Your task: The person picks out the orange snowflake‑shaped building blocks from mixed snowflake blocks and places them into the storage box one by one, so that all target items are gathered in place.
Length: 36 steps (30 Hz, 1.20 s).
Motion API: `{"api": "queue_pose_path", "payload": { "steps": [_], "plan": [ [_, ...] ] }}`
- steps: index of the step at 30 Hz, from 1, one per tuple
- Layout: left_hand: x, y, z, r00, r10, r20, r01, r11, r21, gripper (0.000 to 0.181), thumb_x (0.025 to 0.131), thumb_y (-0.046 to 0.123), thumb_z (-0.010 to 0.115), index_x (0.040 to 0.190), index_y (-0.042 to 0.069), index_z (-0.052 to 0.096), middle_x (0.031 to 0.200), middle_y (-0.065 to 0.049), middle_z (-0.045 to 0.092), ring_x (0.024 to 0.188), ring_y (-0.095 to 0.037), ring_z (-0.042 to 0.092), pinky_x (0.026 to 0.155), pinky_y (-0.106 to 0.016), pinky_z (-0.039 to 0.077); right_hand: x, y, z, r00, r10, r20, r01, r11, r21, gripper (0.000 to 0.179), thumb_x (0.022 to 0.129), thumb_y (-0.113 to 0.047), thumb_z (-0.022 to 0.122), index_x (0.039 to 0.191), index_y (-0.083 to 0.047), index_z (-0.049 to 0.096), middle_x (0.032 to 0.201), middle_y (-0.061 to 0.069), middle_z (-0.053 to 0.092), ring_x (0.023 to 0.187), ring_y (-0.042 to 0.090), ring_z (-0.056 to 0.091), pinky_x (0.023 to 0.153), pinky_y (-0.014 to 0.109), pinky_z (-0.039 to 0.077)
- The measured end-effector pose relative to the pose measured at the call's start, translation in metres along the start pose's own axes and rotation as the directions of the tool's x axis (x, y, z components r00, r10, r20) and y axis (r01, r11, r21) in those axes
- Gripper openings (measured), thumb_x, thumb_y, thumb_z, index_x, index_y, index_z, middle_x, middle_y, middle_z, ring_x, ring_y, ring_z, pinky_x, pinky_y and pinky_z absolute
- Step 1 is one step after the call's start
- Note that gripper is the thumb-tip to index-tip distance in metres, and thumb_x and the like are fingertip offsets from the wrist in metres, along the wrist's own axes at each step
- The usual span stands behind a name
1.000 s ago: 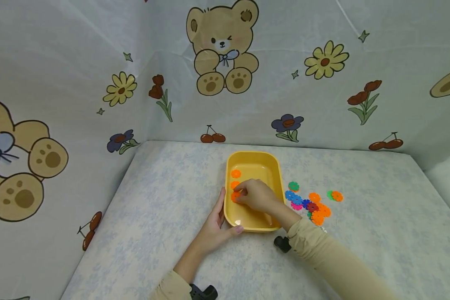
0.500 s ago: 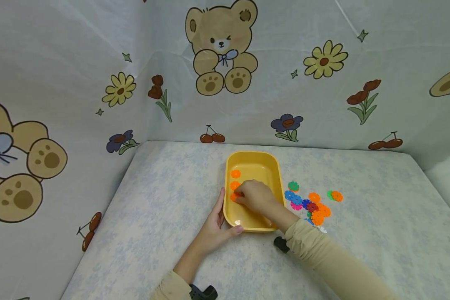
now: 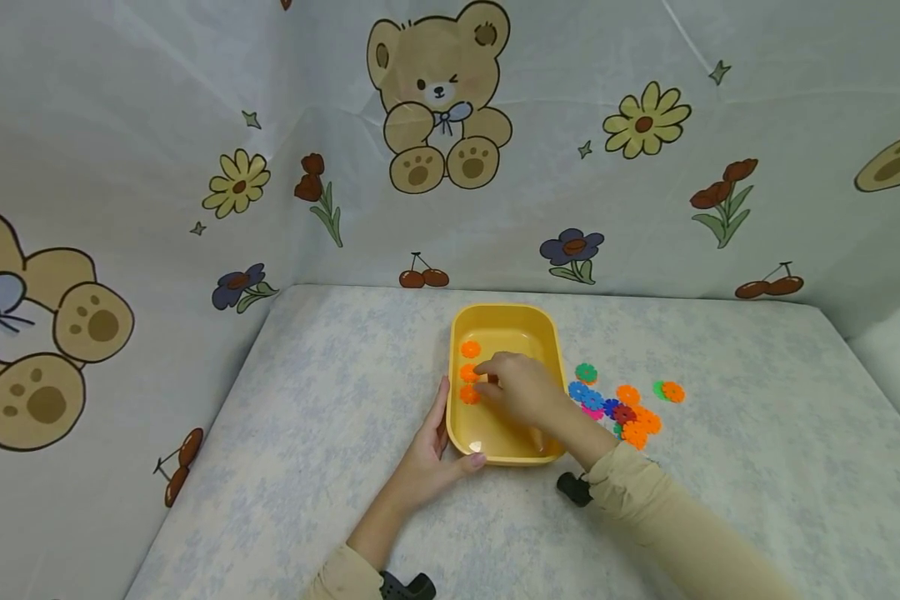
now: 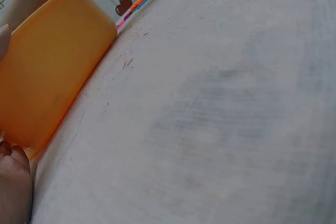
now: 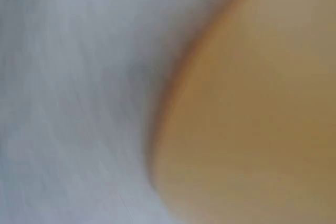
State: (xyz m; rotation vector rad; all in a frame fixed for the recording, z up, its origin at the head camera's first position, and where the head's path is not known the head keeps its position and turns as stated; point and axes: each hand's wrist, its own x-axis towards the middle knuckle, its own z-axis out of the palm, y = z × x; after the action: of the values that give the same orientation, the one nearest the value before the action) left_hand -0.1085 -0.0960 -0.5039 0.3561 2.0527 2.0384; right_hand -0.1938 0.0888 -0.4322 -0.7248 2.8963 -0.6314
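A yellow plastic tray [image 3: 506,433] stands on the table. My left hand [image 3: 427,467] holds its near left corner, fingers along the left side and thumb at the front edge. In the left wrist view the tray's outer wall [image 4: 58,61] shows between the thumb and the fingers [image 4: 16,171]. Inside, orange flower-shaped plastic discs lie in a column along the left side: a far one [image 3: 470,349], a middle one [image 3: 468,373] and a near one [image 3: 468,394]. My right hand [image 3: 525,390] is over the tray, thumb and index finger apart beside the two nearer discs, nothing showing between them.
Right of the tray lies a loose pile of notched discs: blue [image 3: 592,401], red [image 3: 624,415], orange [image 3: 634,434] and others. A green disc [image 3: 587,372] lies at the pile's far end. Another orange disc [image 3: 672,392] overlaps a light green one further right. A printed cloth wall [image 3: 495,233] rises behind.
My right hand's thumb and index finger have let go of the near orange disc and drawn back to the right, spreading apart. The left hand has stayed on the tray.
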Motion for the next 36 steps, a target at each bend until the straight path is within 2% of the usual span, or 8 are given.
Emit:
{"api": "queue_pose_path", "payload": {
  "steps": [4,7,11,14,20,24,29,36],
  "plan": [
    [0.000,0.001,0.000,1.000,0.010,-0.004,-0.010,1.000,-0.003,0.109,0.086,0.012,0.077,0.160,0.033,-0.001,0.165,0.018,-0.002,0.153,-0.004,0.007,0.123,-0.028,0.016,-0.013,0.007,-0.033,0.996,0.061,-0.065,-0.060,0.998,0.031,0.034,0.095,-0.032,0.068,0.123,-0.014,0.070,0.085,-0.003,0.063,0.063,0.013,0.047,0.057,0.025,0.042],
    [0.001,0.000,0.000,1.000,0.018,-0.008,-0.018,1.000,-0.008,0.110,0.085,0.012,0.078,0.160,0.032,-0.001,0.166,0.017,-0.002,0.153,-0.004,0.006,0.123,-0.027,0.016,-0.025,0.022,-0.058,0.985,0.093,-0.143,-0.088,0.995,0.041,0.036,0.096,-0.034,0.065,0.127,-0.014,0.068,0.091,0.000,0.064,0.059,0.015,0.044,0.054,0.026,0.041],
    [0.001,0.000,0.000,1.000,0.026,-0.011,-0.026,1.000,-0.011,0.111,0.085,0.011,0.079,0.160,0.030,-0.001,0.166,0.017,-0.001,0.153,-0.005,0.005,0.123,-0.026,0.016,-0.045,0.058,-0.081,0.965,0.164,-0.205,-0.162,0.986,0.025,0.037,0.099,-0.033,0.062,0.130,-0.013,0.064,0.099,0.005,0.063,0.061,0.019,0.045,0.054,0.028,0.043],
    [0.001,0.000,-0.001,1.000,0.024,-0.010,-0.024,1.000,-0.005,0.112,0.085,0.010,0.078,0.161,0.029,-0.001,0.166,0.017,-0.001,0.153,-0.005,0.005,0.122,-0.025,0.016,-0.061,0.093,-0.089,0.950,0.245,-0.195,-0.251,0.968,-0.004,0.041,0.099,-0.031,0.062,0.133,-0.010,0.060,0.104,0.012,0.062,0.069,0.023,0.049,0.058,0.031,0.047],
    [-0.001,-0.001,-0.004,1.000,0.021,-0.007,-0.021,1.000,-0.007,0.111,0.085,0.008,0.078,0.160,0.031,-0.001,0.166,0.016,-0.002,0.154,-0.005,0.006,0.122,-0.025,0.016,-0.088,0.162,-0.082,0.907,0.415,-0.064,-0.417,0.909,-0.019,0.055,0.098,-0.032,0.061,0.143,-0.002,0.049,0.117,0.024,0.055,0.086,0.034,0.054,0.068,0.044,0.050],
    [-0.001,-0.002,-0.004,1.000,0.018,-0.001,-0.018,1.000,-0.012,0.111,0.085,0.010,0.078,0.159,0.036,0.000,0.166,0.017,-0.002,0.153,-0.005,0.005,0.123,-0.026,0.016,-0.101,0.192,-0.071,0.878,0.478,0.018,-0.477,0.878,-0.027,0.061,0.097,-0.034,0.061,0.143,0.003,0.045,0.118,0.029,0.052,0.098,0.042,0.052,0.080,0.057,0.050],
    [0.000,-0.002,-0.002,1.000,0.020,-0.008,-0.020,1.000,-0.008,0.111,0.085,0.012,0.079,0.160,0.035,0.000,0.167,0.014,-0.002,0.153,-0.005,0.005,0.122,-0.024,0.016,-0.109,0.208,-0.061,0.889,0.458,0.012,-0.458,0.889,-0.013,0.051,0.098,-0.032,0.061,0.134,0.004,0.054,0.117,0.030,0.055,0.102,0.044,0.052,0.090,0.063,0.046],
    [0.000,-0.002,-0.001,1.000,0.022,-0.005,-0.022,1.000,-0.018,0.111,0.084,0.012,0.079,0.160,0.034,0.000,0.166,0.017,-0.001,0.154,-0.005,0.005,0.122,-0.021,0.016,-0.116,0.213,-0.062,0.903,0.428,0.025,-0.429,0.903,0.028,0.050,0.096,-0.035,0.064,0.128,0.003,0.061,0.119,0.029,0.057,0.108,0.045,0.050,0.092,0.066,0.043]
  ]
}}
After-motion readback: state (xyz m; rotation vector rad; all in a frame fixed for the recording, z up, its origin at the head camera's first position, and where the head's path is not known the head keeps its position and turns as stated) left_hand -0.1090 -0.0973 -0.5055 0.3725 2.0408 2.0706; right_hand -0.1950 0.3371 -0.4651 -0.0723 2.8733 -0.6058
